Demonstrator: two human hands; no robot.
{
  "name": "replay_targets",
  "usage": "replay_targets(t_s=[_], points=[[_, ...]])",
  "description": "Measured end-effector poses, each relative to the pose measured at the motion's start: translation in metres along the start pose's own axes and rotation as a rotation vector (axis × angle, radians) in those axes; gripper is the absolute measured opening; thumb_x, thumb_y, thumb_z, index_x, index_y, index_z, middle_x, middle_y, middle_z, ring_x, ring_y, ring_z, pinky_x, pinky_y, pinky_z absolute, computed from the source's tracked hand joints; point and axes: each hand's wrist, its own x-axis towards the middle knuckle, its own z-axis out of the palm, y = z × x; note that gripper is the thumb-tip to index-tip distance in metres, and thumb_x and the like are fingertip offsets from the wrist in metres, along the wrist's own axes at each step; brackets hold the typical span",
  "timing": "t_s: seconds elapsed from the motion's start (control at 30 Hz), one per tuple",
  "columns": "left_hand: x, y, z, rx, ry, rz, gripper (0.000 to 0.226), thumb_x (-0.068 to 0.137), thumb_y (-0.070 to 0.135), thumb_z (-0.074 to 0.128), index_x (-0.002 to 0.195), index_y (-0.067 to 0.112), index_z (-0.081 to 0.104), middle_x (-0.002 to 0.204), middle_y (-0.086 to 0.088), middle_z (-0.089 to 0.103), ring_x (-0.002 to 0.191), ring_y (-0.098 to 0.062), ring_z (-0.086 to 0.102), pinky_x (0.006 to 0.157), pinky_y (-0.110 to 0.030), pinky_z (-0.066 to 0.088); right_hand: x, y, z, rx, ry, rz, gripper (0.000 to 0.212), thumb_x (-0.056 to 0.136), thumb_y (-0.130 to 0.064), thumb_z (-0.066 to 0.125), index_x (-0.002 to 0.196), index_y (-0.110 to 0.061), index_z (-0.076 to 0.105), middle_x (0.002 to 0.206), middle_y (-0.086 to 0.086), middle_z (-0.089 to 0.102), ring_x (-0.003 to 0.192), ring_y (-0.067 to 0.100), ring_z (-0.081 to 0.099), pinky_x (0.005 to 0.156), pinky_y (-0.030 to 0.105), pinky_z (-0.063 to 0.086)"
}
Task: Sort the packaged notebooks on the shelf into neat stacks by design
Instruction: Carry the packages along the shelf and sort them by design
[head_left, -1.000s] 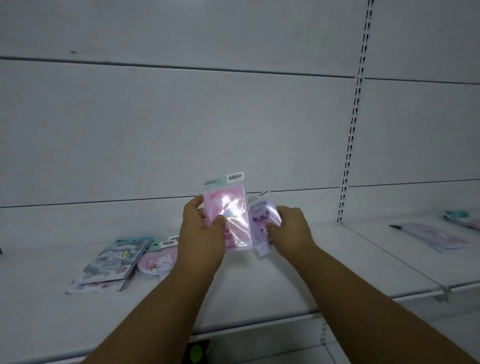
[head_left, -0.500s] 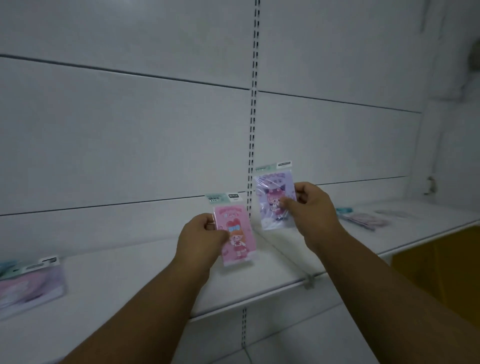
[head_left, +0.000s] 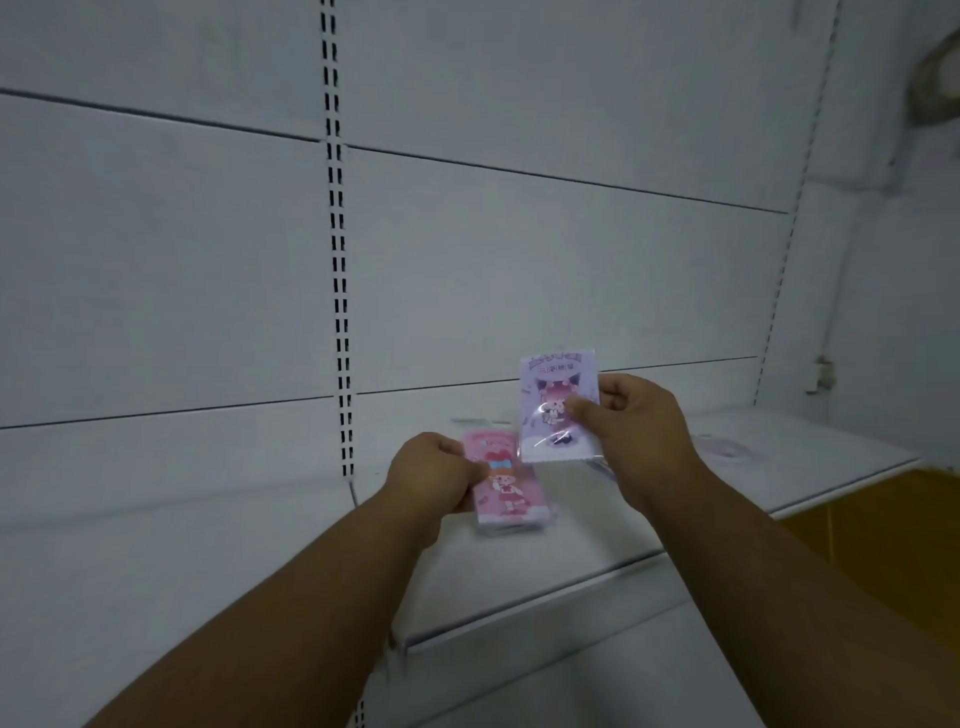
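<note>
Head view: both hands are reaching in from the bottom of the frame toward a white shelf (head_left: 597, 525) running across the lower middle.

The left hand (head_left: 434, 480) is sitting just left of centre, fingers curled and thumb pinching the left edge of a pink notebook (head_left: 506, 486) in clear wrap (cartoon girl with a blue bow on the cover). The pink notebook is tilting slightly, low over the shelf board; whether its bottom edge is touching the board cannot be told, that part is blurry.

The right hand (head_left: 631, 423) is sitting right of centre and higher, thumb lying across the front and fingers curled behind a purple notebook (head_left: 558, 408), also wrapped and glinting. It is being held upright in the air, just up and right of the pink one, lower corner close to the pink notebook's top.

Further right on the shelf, a pale flat item (head_left: 724, 449) is lying near the back (too blurred to tell the design). A slotted upright (head_left: 337, 260) is running down the white back panel at centre left. An orange-yellow surface (head_left: 883, 535) is showing at the lower right.
</note>
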Motion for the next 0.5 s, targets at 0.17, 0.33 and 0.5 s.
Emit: replay_targets(t_s=[0.17, 0.33, 0.5], points=[[0.038, -0.011, 0.017, 0.152, 0.024, -0.043, 0.02, 0.082, 0.009, 0.079, 0.09, -0.001, 0.064, 0.095, -0.021, 0.075, 0.081, -0.031, 0.075, 0.08, -0.043, 0.062, 0.026, 0.018, 0.008, 0.024, -0.065, 0.063, 0.007, 0.083, -0.014, 0.074, 0.09, -0.013, 0.073, 0.088, 0.01, 0.077, 0.084, 0.031, 0.075, 0.083, 0.05, 0.059], [0.058, -0.021, 0.014, 0.626, 0.082, 0.02, 0.048, 0.065, 0.038, 0.087, 0.096, 0.007, 0.066, 0.081, -0.004, 0.065, 0.069, -0.019, 0.06, 0.055, -0.027, 0.044, 0.048, 0.032, 0.021, 0.048, -0.204, 0.134, 0.002, 0.084, -0.006, 0.073, 0.085, -0.006, 0.074, 0.09, 0.017, 0.077, 0.086, 0.038, 0.073, 0.083, 0.051, 0.059], [0.066, -0.004, 0.01, 0.426, 0.182, 0.095, 0.029, 0.095, 0.024, 0.056, 0.092, -0.002, 0.069, 0.086, -0.01, 0.074, 0.062, -0.019, 0.06, 0.062, -0.033, 0.056, 0.059, 0.051, 0.03, 0.039, -0.356, 0.227, 0.004, 0.086, -0.01, 0.071, 0.089, -0.008, 0.073, 0.089, 0.014, 0.078, 0.086, 0.034, 0.074, 0.085, 0.049, 0.059]])
